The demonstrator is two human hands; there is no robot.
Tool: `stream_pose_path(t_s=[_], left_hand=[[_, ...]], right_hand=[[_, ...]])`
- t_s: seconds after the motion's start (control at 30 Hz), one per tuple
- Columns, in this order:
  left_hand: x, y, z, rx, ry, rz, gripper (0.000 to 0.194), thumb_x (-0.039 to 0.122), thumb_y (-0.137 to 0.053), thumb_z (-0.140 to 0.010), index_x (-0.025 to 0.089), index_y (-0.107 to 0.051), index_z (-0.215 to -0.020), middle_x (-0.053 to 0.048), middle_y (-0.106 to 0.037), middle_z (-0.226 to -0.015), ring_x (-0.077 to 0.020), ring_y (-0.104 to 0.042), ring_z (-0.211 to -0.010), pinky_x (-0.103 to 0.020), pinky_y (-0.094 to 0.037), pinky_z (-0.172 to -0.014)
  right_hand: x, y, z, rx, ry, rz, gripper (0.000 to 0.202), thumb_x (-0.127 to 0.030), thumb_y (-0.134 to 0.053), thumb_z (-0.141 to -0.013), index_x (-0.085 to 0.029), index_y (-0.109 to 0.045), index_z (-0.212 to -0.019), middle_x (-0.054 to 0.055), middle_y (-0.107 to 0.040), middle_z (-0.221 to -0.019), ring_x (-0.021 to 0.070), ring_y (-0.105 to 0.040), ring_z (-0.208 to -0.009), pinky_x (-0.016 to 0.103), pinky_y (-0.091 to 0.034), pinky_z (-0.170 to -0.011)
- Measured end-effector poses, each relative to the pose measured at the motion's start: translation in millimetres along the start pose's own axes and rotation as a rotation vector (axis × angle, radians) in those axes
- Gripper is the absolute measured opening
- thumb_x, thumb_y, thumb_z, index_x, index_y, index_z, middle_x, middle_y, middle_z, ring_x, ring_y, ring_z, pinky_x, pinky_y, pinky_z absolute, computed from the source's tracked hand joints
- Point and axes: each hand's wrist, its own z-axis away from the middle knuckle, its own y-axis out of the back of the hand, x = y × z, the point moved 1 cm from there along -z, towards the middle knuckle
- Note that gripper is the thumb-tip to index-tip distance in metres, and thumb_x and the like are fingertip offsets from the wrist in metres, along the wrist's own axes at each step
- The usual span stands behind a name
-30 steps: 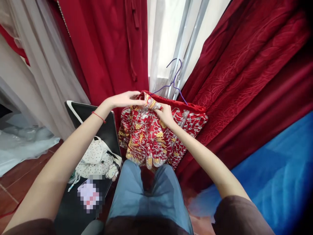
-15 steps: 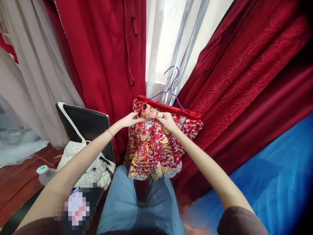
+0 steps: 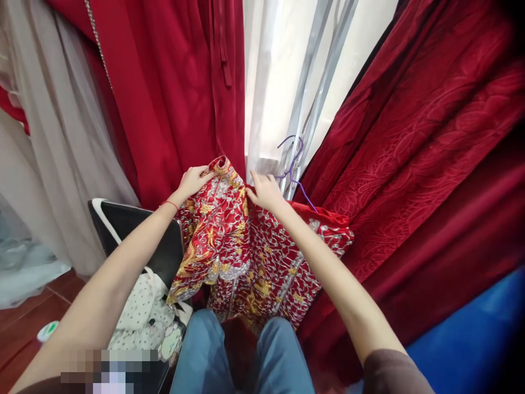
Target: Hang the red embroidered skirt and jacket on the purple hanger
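My left hand (image 3: 194,180) is closed on a red jacket (image 3: 223,219) with gold and silver embroidery, gripping it beside its stand-up collar. The jacket hangs down to the left, its scalloped hem over the edge of a chair. Just right of the collar is my right hand (image 3: 266,190), thumb and fingers apart, the thumb tip close to the jacket's edge; whether it touches cannot be made out. Behind and below my right hand, a second red embroidered garment (image 3: 283,268) with a plain red top band hangs from a purple hanger (image 3: 292,164).
A black chair (image 3: 135,219) at left holds a white dotted bag (image 3: 141,312). A bottle with a green-and-white cap (image 3: 48,331) stands left of it. Red dresses (image 3: 180,98) hang at both sides, with pale gowns (image 3: 77,142) at far left. Blue fabric (image 3: 471,339) lies lower right.
The jacket moved left, off the front of the hanging garment, in my left hand. My right hand let go of its collar area and opened. The view tilted up slightly.
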Motion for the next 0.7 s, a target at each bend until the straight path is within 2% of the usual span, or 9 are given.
stream_pose_path(t_s=[0.1, 0.23, 0.43, 0.57, 0.7], left_hand=[[-21, -7.2, -5, 0.01, 0.096, -0.166, 0.044, 0.06, -0.052, -0.088, 0.02, -0.063, -0.075, -0.003, -0.064, -0.071, -0.0169, -0.052, -0.068, -0.027, -0.027, -0.06], [-41, -13.2, 1, -0.029, 0.181, -0.307, 0.047, 0.065, -0.05, -0.088, 0.022, -0.066, -0.076, -0.006, -0.07, -0.076, -0.022, -0.061, -0.075, -0.029, -0.027, -0.06], [-43, -11.9, 3, 0.056, 0.222, -0.442, 0.052, 0.066, -0.046, -0.091, 0.022, -0.07, -0.079, -0.01, -0.074, -0.082, -0.0269, -0.066, -0.081, -0.031, -0.029, -0.062], [-43, -12.2, 3, 0.139, 0.231, -0.441, 0.05, 0.066, -0.051, -0.088, 0.021, -0.068, -0.075, -0.012, -0.072, -0.077, -0.0276, -0.065, -0.077, -0.032, -0.029, -0.062], [-40, -12.2, 4, 0.179, 0.228, -0.424, 0.048, 0.065, -0.054, -0.087, 0.021, -0.067, -0.073, -0.013, -0.072, -0.076, -0.0288, -0.065, -0.077, -0.033, -0.029, -0.062]], right_hand=[[-5, -23, 1, -0.067, -0.033, 0.113, 0.048, -0.038, -0.036, -0.101, -0.003, -0.067, -0.113, 0.022, -0.071, -0.101, 0.031, -0.06, -0.097, 0.044, -0.03, -0.096], [-4, -33, 12, 0.032, 0.016, 0.145, 0.052, -0.042, -0.032, -0.104, -0.01, -0.072, -0.096, 0.017, -0.072, -0.091, 0.027, -0.058, -0.091, 0.041, -0.028, -0.091], [-9, -21, 22, 0.165, 0.074, 0.027, 0.051, -0.04, -0.038, -0.103, -0.017, -0.07, -0.071, 0.007, -0.068, -0.067, 0.0188, -0.049, -0.071, 0.039, -0.026, -0.084], [-13, -7, 36, 0.219, 0.137, -0.092, 0.05, -0.038, -0.041, -0.099, -0.019, -0.059, -0.056, 0.003, -0.061, -0.056, 0.0161, -0.042, -0.064, 0.039, -0.026, -0.081], [-9, 9, 52, 0.218, 0.179, -0.23, 0.05, -0.037, -0.043, -0.095, -0.02, -0.045, -0.048, 0.001, -0.051, -0.048, 0.0156, -0.039, -0.061, 0.04, -0.028, -0.08]])
